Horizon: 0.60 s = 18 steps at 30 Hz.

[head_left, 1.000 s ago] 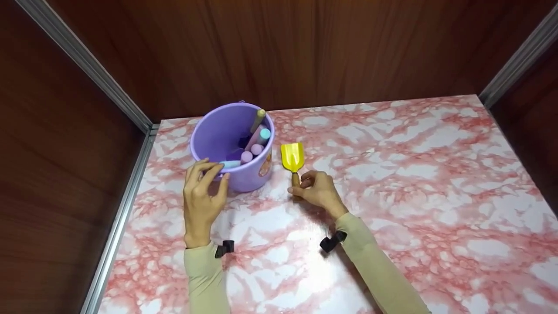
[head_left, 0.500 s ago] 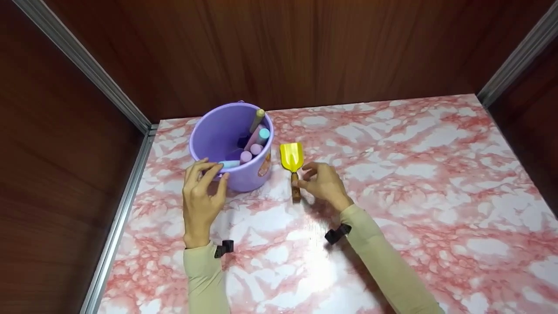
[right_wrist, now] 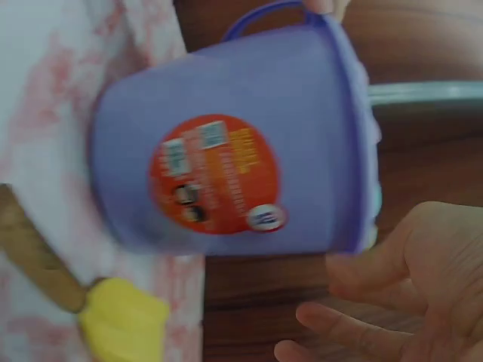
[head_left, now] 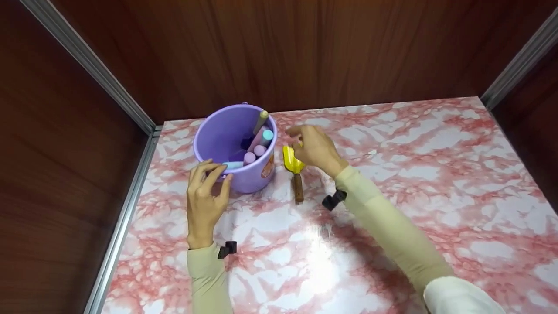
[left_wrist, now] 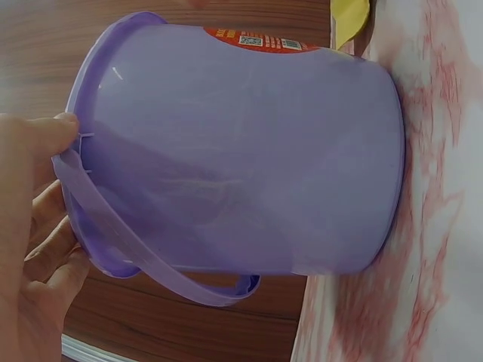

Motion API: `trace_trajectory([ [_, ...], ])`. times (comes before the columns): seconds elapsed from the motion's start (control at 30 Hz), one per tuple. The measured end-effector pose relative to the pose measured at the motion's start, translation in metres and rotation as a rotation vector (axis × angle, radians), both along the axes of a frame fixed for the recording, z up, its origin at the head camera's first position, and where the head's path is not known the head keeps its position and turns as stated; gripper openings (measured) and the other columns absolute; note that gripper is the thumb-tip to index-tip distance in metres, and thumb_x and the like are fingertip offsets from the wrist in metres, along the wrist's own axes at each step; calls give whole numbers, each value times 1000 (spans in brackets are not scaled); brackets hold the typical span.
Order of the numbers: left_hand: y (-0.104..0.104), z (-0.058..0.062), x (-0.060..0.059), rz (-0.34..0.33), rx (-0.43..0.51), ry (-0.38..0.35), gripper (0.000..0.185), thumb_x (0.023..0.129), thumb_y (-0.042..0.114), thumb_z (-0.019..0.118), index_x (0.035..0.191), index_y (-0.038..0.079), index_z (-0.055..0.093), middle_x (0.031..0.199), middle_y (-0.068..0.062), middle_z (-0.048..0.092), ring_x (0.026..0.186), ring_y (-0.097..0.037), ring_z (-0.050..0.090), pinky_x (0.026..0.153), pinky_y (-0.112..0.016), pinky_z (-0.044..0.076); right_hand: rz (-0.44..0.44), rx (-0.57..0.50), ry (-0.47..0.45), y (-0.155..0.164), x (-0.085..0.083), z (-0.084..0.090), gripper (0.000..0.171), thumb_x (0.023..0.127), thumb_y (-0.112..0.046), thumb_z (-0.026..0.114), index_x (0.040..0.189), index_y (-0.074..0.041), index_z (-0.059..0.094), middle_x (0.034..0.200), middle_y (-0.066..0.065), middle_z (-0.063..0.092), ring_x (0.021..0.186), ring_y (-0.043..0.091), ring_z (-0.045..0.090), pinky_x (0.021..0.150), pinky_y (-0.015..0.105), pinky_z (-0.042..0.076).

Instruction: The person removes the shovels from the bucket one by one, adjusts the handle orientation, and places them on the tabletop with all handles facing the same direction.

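Wood-grain panels wall in the pink marbled tabletop point(head_left: 392, 174) on three sides, and the purple bucket point(head_left: 226, 144) stands upright toward the back-left corner, at about ten o'clock from the middle of the surface. My left hand point(head_left: 204, 198) sits at the bucket's six o'clock, thumb and fingertips curled onto the near rim where the thin handle point(left_wrist: 162, 280) hangs down, pinching it to steady the pail. My right hand point(head_left: 314, 147) hovers empty at the bucket's three o'clock, fingers loosely spread and reaching toward the rim, holding nothing. Beneath it the yellow scoop point(head_left: 291, 159) lies flat on the table, just beside the bucket wall, with its brown handle point(head_left: 298, 193) pointing back toward me at six o'clock. Inside the bucket several pastel sticks point(head_left: 260, 138) lean against the far-right side, their tips at or above the rim at about two o'clock. I judge the reach is for one of those sticks, so I should come in from above, take a single tip between thumb and forefinger, and lift it straight up. My left grip should stay firm, since a sideways pull could tip the light pail onto the scoop.
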<state>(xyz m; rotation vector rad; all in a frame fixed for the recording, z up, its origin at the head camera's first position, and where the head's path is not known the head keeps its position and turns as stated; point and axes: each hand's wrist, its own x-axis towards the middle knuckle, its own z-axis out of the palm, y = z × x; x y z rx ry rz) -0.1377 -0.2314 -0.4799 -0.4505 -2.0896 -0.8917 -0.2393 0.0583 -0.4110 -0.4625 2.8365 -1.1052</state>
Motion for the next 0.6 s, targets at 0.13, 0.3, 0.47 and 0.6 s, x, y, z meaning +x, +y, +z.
trace_trajectory([
  [0.13,2,-1,1,1,7,-3,24,95,13,82,115,0,80,116,-18,72,130,-40,62,120,-39,49,48,-1,125,-9,-8,16,43,98,-2,59,140,-4,69,137,17,71,95,29,66,79,39,61],
  [0.3,2,1,-1,-1,-3,-9,24,96,14,81,115,0,80,115,-17,72,129,-42,62,119,-39,49,105,0,280,-21,-18,33,38,101,-3,60,137,0,69,134,19,71,118,33,70,105,43,61],
  [0.47,0,1,-1,-2,-9,-7,24,96,15,82,116,1,80,116,-17,72,129,-40,62,118,-39,49,169,82,347,-40,-22,44,39,104,-11,61,141,1,66,146,20,64,135,36,63,119,45,52],
  [0.6,0,0,-2,-1,-8,2,24,96,14,82,116,1,80,116,-17,72,129,-39,63,118,-40,49,246,216,423,-59,-25,47,38,103,-10,63,139,1,67,147,22,63,135,39,62,119,47,51],
])
